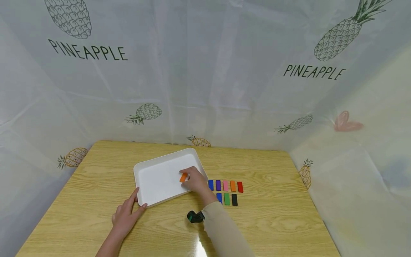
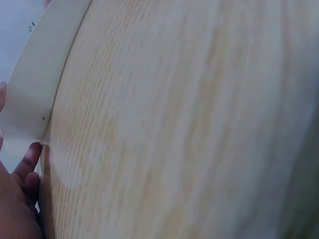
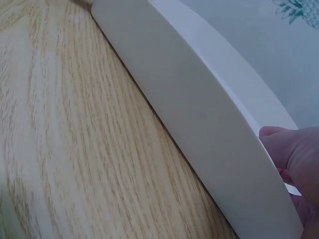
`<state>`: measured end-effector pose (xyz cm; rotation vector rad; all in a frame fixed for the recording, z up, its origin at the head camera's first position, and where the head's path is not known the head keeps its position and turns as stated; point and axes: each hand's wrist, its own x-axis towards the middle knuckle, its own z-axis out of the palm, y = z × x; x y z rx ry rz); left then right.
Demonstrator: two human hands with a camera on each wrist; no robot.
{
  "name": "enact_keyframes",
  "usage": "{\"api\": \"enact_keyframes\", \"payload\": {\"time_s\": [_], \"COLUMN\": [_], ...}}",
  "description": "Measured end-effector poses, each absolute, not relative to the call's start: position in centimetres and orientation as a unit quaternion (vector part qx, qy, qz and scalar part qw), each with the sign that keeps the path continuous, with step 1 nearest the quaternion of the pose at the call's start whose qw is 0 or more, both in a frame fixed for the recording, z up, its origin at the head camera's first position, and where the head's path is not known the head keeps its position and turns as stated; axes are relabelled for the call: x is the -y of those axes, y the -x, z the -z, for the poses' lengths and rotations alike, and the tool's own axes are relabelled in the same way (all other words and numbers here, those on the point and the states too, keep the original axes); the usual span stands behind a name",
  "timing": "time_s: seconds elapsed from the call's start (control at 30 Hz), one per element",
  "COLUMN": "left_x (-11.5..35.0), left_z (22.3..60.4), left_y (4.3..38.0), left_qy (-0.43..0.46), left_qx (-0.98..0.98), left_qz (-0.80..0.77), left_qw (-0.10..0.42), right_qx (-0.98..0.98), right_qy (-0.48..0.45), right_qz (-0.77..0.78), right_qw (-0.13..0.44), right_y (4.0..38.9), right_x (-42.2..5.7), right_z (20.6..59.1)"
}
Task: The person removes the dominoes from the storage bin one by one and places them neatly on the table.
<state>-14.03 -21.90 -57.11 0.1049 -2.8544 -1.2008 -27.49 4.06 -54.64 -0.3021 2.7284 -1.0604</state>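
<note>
A white rectangular tray (image 1: 160,178) lies at an angle on the wooden table. My left hand (image 1: 125,216) holds its near left corner, thumb at the front edge and fingers along the left side. In the left wrist view some fingers (image 2: 31,162) touch the tray's outer wall (image 2: 45,74). Over the right part of the tray, my right hand (image 1: 195,181) pinches a small flat orange block (image 1: 183,177) between thumb and fingers. The right wrist view has the tray wall (image 3: 194,109) hiding that block and part of the hand (image 3: 299,159).
Right of the tray, small flat blocks lie in two rows: blue (image 1: 211,185), purple (image 1: 218,185), pink (image 1: 226,185), orange (image 1: 232,186) and red (image 1: 240,187), then blue (image 1: 219,198), green (image 1: 227,199) and black (image 1: 234,200). Pineapple-printed sheeting (image 1: 199,78) surrounds the table (image 1: 273,214).
</note>
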Motion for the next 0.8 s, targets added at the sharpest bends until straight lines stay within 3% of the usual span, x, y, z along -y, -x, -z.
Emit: {"api": "enact_keyframes", "payload": {"time_s": [0.8], "left_x": [21.88], "left_z": [57.1], "left_y": [13.95], "left_qy": [-0.034], "left_qx": [0.922], "left_qz": [0.385], "left_qw": [0.021], "right_qx": [-0.94], "right_qy": [0.127], "right_qz": [0.304], "right_qw": [0.085], "right_y": [27.13], "right_x": [-3.95], "right_z": [54.45]}}
